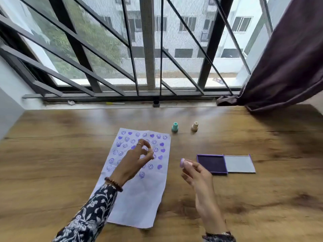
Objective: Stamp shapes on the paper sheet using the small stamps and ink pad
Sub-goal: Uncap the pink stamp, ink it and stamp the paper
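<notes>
**Stamping station: lilac stamp in hand**

The wooden table (52, 154) is bearing the paper sheet (139, 203), its far half showing purple smileys and hearts. The ink pad (211, 163) is lying open to its right. The left hand (134, 159) is hovering above the sheet, fingers curling, apparently grasping nothing. The right hand (197, 173) is pinching a lilac stamp (183, 162). Teal stamp (174, 127) and cream stamp (194, 126) are standing far right.

I see the right hand (194, 172) pinching a purple stamp (182, 162) above the wooden table (262, 198), left of the open ink pad (211, 163). The left hand (135, 159) hovers, fingers curled, over the stamped paper sheet (139, 198). Teal stamp (175, 127) and cream stamp (194, 126) stand beyond.
</notes>
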